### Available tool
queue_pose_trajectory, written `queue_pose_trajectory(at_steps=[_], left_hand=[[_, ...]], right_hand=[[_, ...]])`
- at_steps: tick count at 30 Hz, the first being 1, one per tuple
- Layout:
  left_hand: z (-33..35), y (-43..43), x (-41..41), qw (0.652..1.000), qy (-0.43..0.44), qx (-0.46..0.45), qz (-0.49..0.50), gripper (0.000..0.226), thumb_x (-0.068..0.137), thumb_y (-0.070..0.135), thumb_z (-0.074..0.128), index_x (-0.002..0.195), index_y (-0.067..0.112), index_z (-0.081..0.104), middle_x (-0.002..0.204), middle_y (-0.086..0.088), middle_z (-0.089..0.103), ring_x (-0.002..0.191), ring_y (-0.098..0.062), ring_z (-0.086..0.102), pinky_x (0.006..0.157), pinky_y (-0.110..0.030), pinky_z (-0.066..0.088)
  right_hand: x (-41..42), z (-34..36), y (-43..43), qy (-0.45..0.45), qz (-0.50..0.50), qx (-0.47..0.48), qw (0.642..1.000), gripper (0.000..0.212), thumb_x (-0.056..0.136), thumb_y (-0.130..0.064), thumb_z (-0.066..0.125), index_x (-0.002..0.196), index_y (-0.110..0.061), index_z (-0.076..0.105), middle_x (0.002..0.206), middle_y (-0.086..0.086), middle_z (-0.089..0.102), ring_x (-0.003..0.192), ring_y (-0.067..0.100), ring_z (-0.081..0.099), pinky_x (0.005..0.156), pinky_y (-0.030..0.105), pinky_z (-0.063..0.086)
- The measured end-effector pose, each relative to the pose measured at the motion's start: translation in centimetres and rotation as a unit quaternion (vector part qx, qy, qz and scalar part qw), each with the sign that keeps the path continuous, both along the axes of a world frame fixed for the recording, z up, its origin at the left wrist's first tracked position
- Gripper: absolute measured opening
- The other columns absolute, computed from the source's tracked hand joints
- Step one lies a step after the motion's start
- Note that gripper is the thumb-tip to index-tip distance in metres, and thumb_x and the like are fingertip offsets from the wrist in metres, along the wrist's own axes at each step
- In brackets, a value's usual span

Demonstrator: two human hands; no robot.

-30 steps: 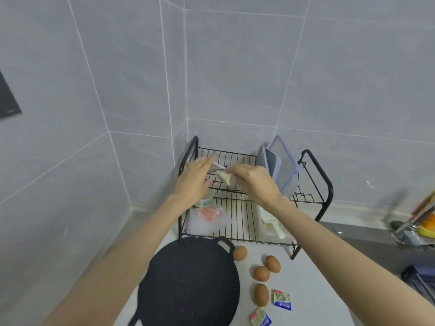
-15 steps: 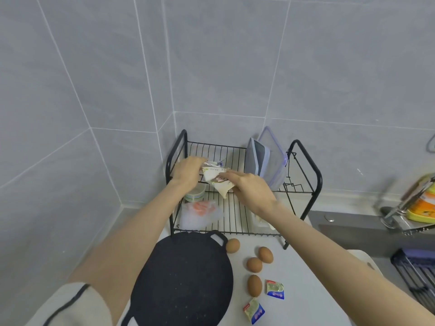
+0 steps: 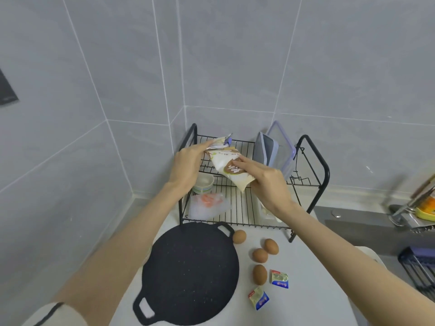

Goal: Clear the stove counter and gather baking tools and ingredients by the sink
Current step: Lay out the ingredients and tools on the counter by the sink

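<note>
Holding the bag: two grips have a white bag (image 3: 229,169) with a brown label, tilted, its crumpled top up and to the left.
Bag's place: over the upper shelf of a black wire rack (image 3: 325,175); whether it touches the wires cannot be told.
Left grip (image 3: 188,163): fingers curled round the bag's crumpled top.
Right grip (image 3: 266,182): thumb and fingers pinching the bag's lower half, fingertips on the brown label.
Rack: stands at the back left corner of the desk (image 3: 306,278), against the tiled walls.
Upper shelf: clear boxes (image 3: 270,151) stand on edge at its right side.
Lower shelf: a small bowl (image 3: 203,183) at the left, with a clear plastic pouch (image 3: 207,205) holding something orange just in front of it.
Pan (image 3: 190,274): black, round and flat, lying on the desk in front of the rack, one handle just beside the rack's front rail.
Eggs: four brown ones, (image 3: 239,236), (image 3: 271,246), (image 3: 260,255) and (image 3: 259,274), right of the pan.
Packets: two small foil ones, (image 3: 279,278) and (image 3: 258,298), near the front egg.
Sink (image 3: 367,234): at the desk's right edge, well apart from the bag.
</note>
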State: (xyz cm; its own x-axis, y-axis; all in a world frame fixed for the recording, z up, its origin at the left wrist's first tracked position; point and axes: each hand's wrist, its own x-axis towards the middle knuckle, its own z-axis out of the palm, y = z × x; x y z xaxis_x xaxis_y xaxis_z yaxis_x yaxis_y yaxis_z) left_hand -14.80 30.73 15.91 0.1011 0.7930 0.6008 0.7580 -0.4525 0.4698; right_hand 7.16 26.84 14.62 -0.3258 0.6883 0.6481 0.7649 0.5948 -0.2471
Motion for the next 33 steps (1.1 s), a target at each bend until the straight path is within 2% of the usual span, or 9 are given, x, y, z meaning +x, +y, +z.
queue_pose_trajectory(at_steps=[5, 13, 16, 21, 24, 26, 28, 30, 33], left_hand=[[-0.1, -4.5, 0.6, 0.999, 0.001, -0.003, -0.032, 0.051, 0.089, -0.006, 0.047, 0.131, 0.022, 0.056, 0.129, -0.003, 0.061, 0.112, -0.018, 0.06, 0.094, -0.027, 0.047], [-4.1, -15.3, 4.0, 0.993, 0.083, 0.065, -0.056, 0.061, 0.081, -0.016, 0.058, 0.134, 0.013, 0.052, 0.127, -0.006, 0.061, 0.106, -0.019, 0.063, 0.093, -0.032, 0.05], [-6.9, -16.8, 6.3, 0.995, 0.058, 0.014, -0.079, 0.06, 0.082, -0.015, 0.058, 0.134, 0.013, 0.051, 0.132, -0.003, 0.057, 0.118, -0.019, 0.057, 0.102, -0.031, 0.044], [-10.6, -18.5, 11.3, 0.988, 0.08, -0.07, -0.116, 0.059, 0.082, -0.011, 0.054, 0.133, 0.018, 0.053, 0.13, 0.001, 0.06, 0.116, -0.014, 0.059, 0.101, -0.019, 0.04], [-11.8, -18.9, 14.8, 0.982, 0.04, -0.141, -0.12, 0.052, 0.086, 0.013, 0.04, 0.133, 0.033, 0.053, 0.121, -0.004, 0.063, 0.105, -0.017, 0.063, 0.093, -0.019, 0.045], [-12.6, -19.2, 17.1, 0.972, 0.016, -0.187, -0.137, 0.057, 0.087, 0.002, 0.039, 0.132, 0.033, 0.054, 0.116, -0.005, 0.061, 0.099, -0.023, 0.062, 0.084, -0.022, 0.047], [-13.4, -19.5, 19.8, 0.96, -0.023, -0.213, -0.182, 0.063, 0.083, -0.017, 0.039, 0.13, 0.02, 0.058, 0.125, -0.002, 0.061, 0.115, -0.022, 0.056, 0.087, -0.009, 0.044], [-14.7, -19.7, 21.8, 0.954, -0.017, -0.224, -0.2, 0.06, 0.083, -0.018, 0.038, 0.128, 0.016, 0.058, 0.132, 0.008, 0.053, 0.129, -0.01, 0.04, 0.101, -0.006, 0.033], [-17.5, -19.2, 23.5, 0.955, 0.029, -0.218, -0.198, 0.067, 0.08, -0.019, 0.04, 0.13, 0.023, 0.056, 0.134, 0.018, 0.044, 0.132, -0.006, 0.035, 0.112, -0.02, 0.025]], right_hand=[[1.6, -0.9, -3.7, 0.005, 0.03, 0.019, 0.999, 0.054, 0.071, 0.001, 0.074, 0.12, -0.022, 0.067, 0.128, -0.002, 0.062, 0.099, 0.016, 0.069, 0.064, 0.033, 0.059], [7.9, -4.9, -11.4, 0.003, 0.088, -0.011, 0.996, 0.049, 0.074, -0.008, 0.079, 0.12, -0.019, 0.067, 0.128, -0.002, 0.062, 0.114, 0.011, 0.062, 0.082, 0.033, 0.057], [10.4, -6.5, -14.1, -0.011, 0.075, -0.037, 0.996, 0.036, 0.083, -0.016, 0.063, 0.119, -0.018, 0.067, 0.126, -0.001, 0.064, 0.111, 0.013, 0.064, 0.083, 0.03, 0.057], [15.0, -9.0, -18.4, -0.006, 0.022, -0.071, 0.997, 0.052, 0.072, -0.019, 0.037, 0.109, -0.014, 0.073, 0.115, 0.001, 0.069, 0.091, 0.015, 0.07, 0.077, 0.017, 0.05], [19.0, -12.2, -19.7, -0.015, -0.058, -0.118, 0.991, 0.059, 0.07, -0.018, 0.031, 0.112, -0.019, 0.072, 0.118, -0.003, 0.068, 0.088, 0.016, 0.071, 0.072, 0.022, 0.054], [20.9, -14.0, -20.4, -0.044, -0.099, -0.148, 0.983, 0.054, 0.07, -0.009, 0.038, 0.11, -0.021, 0.072, 0.116, -0.002, 0.069, 0.076, 0.02, 0.073, 0.055, 0.028, 0.057], [22.3, -14.9, -20.8, -0.075, -0.139, -0.177, 0.971, 0.055, 0.061, 0.006, 0.052, 0.105, -0.02, 0.072, 0.111, 0.0, 0.071, 0.067, 0.024, 0.071, 0.043, 0.028, 0.052], [23.1, -15.3, -21.1, -0.101, -0.177, -0.234, 0.951, 0.06, 0.066, 0.009, 0.05, 0.115, -0.021, 0.066, 0.119, -0.003, 0.067, 0.076, 0.03, 0.069, 0.048, 0.03, 0.049], [23.9, -15.9, -20.7, -0.127, -0.229, -0.318, 0.911, 0.063, 0.078, 0.0, 0.054, 0.135, -0.028, 0.047, 0.142, -0.011, 0.047, 0.097, 0.032, 0.063, 0.063, 0.033, 0.044]])
